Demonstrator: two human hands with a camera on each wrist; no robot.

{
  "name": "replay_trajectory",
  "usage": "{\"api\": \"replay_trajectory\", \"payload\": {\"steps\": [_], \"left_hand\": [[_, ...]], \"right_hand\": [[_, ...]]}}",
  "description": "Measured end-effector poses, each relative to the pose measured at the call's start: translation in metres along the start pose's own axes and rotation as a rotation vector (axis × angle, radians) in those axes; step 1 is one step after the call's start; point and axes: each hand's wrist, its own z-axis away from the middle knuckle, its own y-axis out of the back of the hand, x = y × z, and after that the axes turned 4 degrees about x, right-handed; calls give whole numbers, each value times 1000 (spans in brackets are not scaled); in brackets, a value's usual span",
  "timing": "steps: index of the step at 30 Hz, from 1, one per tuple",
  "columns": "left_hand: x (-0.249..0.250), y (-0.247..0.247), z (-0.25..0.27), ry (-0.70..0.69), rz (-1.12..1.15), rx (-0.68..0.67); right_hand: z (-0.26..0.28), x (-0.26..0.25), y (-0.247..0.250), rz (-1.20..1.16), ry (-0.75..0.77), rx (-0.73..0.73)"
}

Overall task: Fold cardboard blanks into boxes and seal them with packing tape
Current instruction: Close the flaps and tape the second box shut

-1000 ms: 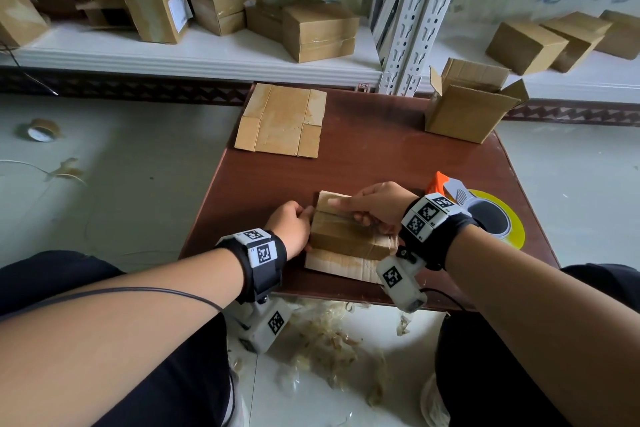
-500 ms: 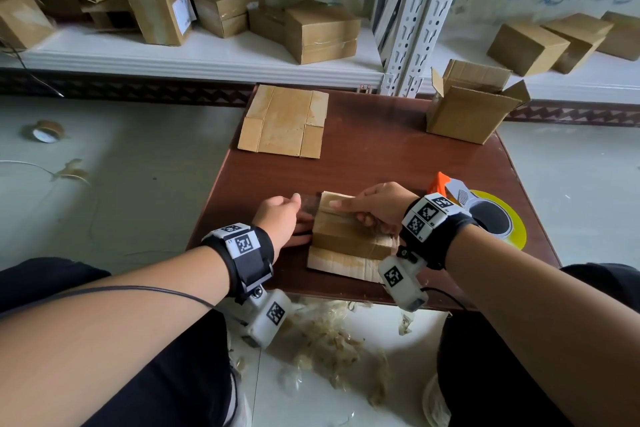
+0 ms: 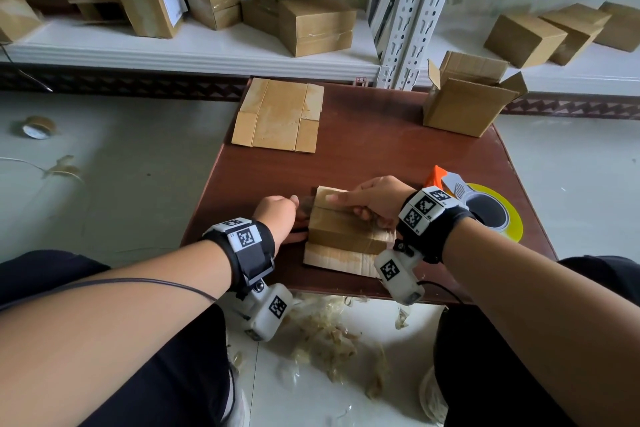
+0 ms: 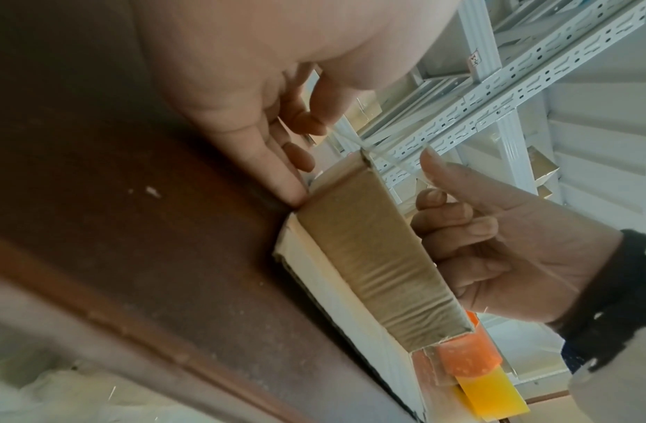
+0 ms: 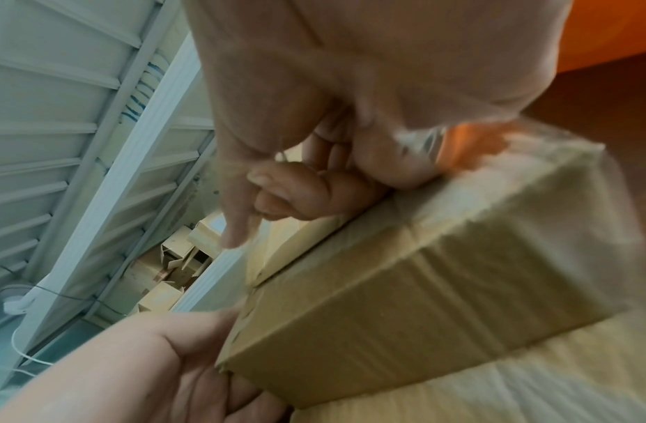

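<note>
**One box mid-seal, more blanks waiting**

The right hand [image 3: 375, 201] rests on top of the small cardboard box [image 3: 346, 229], index finger stretched along its top, other fingers curled at the far edge. The left hand [image 3: 277, 218] pinches a clear strip of packing tape [image 3: 306, 203] at the box's left end, at nine o'clock. The box sits on a flat blank at the table's [image 3: 363, 156] near edge. Taping looks underway, not finished. At three o'clock lies the tape dispenser [image 3: 485, 208]. At eleven o'clock a flat blank [image 3: 277, 114] remains unfolded; at one o'clock an open box [image 3: 467, 100] awaits closing. Finished boxes line the far shelf [image 3: 207, 48].
</note>
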Motion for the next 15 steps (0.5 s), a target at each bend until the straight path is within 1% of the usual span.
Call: {"api": "replay_trajectory", "payload": {"steps": [2,4,6,9,11,14,15], "left_hand": [[2,0,3,24,28,-16],[0,1,2,9,12,-19],[-3,1,-4,-34,-30,-13],[-10,2,-8,-179,-192,-17],[-13,3,-10,-291,-347,-5],[-13,2,-5,-473,-631,73],[-14,1,-3,-527,-683,101]], "right_hand": [[0,0,0,10,-1,6],[0,0,-1,8,-3,7],[0,0,-1,2,-5,4],[2,-1,-2,-6,-6,3],[3,-1,-2,-20,-5,4],[3,-1,-2,-20,-2,8],[3,0,-2,-21,-3,11]]}}
